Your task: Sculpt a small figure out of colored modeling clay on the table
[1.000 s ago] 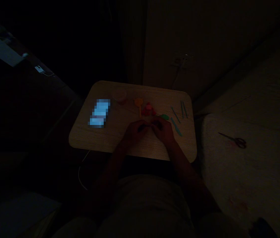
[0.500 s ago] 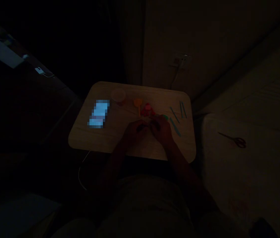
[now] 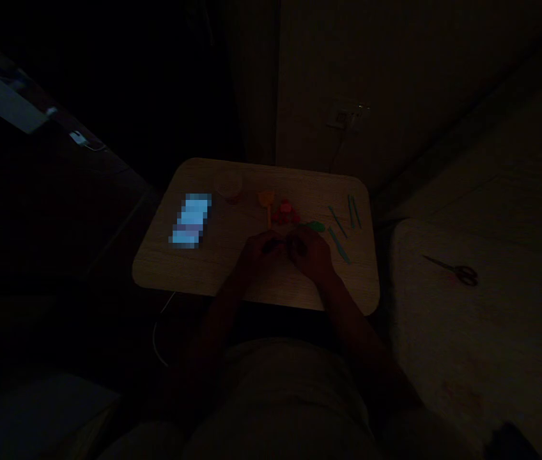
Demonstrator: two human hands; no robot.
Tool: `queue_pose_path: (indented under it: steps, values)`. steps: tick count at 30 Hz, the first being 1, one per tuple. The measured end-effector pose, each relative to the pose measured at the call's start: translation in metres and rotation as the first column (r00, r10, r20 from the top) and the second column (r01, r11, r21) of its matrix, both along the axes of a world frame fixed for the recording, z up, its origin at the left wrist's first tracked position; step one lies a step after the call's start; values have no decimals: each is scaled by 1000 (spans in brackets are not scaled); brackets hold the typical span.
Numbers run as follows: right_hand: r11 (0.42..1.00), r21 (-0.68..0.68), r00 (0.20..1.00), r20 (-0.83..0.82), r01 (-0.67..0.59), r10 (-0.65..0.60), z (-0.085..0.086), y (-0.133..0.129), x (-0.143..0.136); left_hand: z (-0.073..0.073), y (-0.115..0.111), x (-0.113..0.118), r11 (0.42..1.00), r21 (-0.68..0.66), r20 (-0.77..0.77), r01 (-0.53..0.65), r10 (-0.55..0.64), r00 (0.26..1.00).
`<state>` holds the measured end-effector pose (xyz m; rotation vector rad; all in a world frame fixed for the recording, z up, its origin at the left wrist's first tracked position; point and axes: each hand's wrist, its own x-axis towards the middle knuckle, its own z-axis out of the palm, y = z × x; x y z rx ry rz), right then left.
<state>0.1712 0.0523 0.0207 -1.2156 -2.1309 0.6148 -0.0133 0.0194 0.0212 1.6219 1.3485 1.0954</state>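
The room is very dark around a light wooden table [image 3: 194, 275], with a wall socket [image 3: 348, 117] beyond its far edge. Over its near half I have my left hand [image 3: 255, 252] and right hand [image 3: 314, 252] close together, fingers curled inward and tips nearly meeting. I can't tell how tightly they close, or whether anything small is pinched between them; it is too dim.

Just beyond the fingertips I see the red pieces [image 3: 286, 209] in a cluster, with the green piece [image 3: 317, 227] lying just past my right hand. The orange tool [image 3: 266, 199] lies beside the red cluster, its handle toward me. Farther left are the clear tub [image 3: 228, 185] and a bright, pixelated rectangle [image 3: 191, 220]. On the right side I have three thin teal sticks [image 3: 351, 214] and a broader teal knife-like tool [image 3: 339, 246]. Scissors [image 3: 466, 275] lie on a separate pale surface [image 3: 424, 345] to the right.
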Motion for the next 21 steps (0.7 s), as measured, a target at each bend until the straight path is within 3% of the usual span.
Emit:
queue_pose_path:
  steps: [21]
  values:
    - [1000,30,995,-98,-2,5,-2,-1,2,3,-1,0,1000,13,11,-1,1,1000]
